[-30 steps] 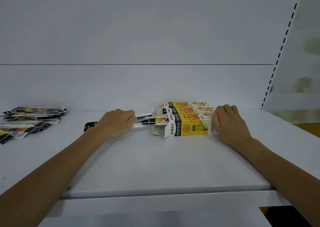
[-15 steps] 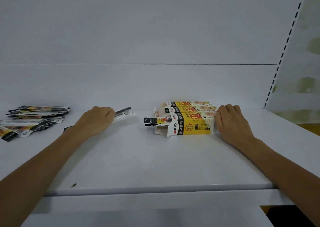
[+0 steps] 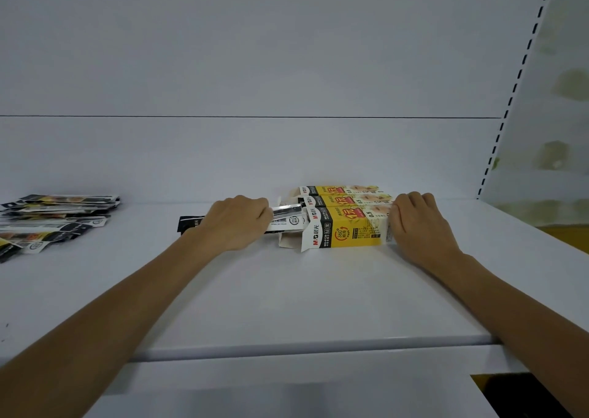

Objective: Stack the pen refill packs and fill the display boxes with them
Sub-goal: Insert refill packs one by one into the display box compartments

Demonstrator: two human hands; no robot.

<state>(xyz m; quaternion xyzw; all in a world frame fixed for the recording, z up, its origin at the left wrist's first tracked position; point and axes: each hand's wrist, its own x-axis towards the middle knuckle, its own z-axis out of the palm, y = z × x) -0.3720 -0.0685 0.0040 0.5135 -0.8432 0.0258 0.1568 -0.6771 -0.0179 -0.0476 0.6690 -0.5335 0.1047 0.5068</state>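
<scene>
Near the back edge of the shelf (image 3: 287,306), the left hand (image 3: 237,223) grips a refill pack (image 3: 287,221) mid-length, its tip at the open flap of the box (image 3: 350,229). The right hand (image 3: 420,226) curls round the box's closed end. The pack looks light and bendy, and the cardboard would likely slide unbraced.

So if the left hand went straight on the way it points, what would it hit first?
Probably the open, flapped end of the nearest yellow cardboard display box. The left hand grips a black-and-white pen refill pack aimed into that opening, so the pack would enter first.
</scene>
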